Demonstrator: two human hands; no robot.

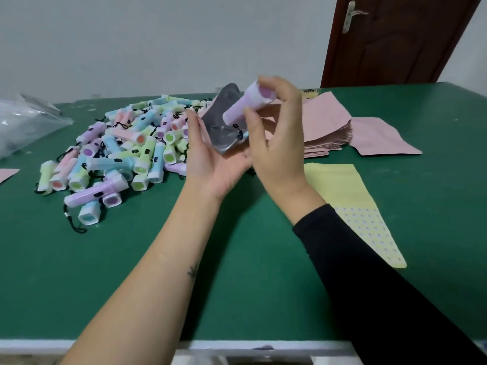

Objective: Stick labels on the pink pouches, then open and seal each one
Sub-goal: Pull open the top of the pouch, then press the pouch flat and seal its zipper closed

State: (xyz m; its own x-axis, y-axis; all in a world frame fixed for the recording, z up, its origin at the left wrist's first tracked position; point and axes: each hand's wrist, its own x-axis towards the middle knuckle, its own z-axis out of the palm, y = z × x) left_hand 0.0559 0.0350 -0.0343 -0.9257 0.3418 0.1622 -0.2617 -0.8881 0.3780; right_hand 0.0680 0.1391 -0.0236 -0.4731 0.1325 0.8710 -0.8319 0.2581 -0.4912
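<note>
My left hand (210,159) holds an opened pink pouch (224,119) above the green table, its grey-silver inside facing me. My right hand (276,143) pinches a small purple flashlight (243,108) with a white head, tilted with its tail end at the pouch mouth; its black cord hangs at the opening. A stack of flat pink pouches (324,127) lies just behind my right hand. A yellow label sheet (347,196) with small round stickers lies to the right of my right forearm.
A heap of several pastel flashlights (118,154) with black cords covers the table's left middle. A loose pink pouch (382,138) lies right of the stack. A clear plastic bag (23,122) sits far left. A brown door (395,40) stands behind the table (237,285).
</note>
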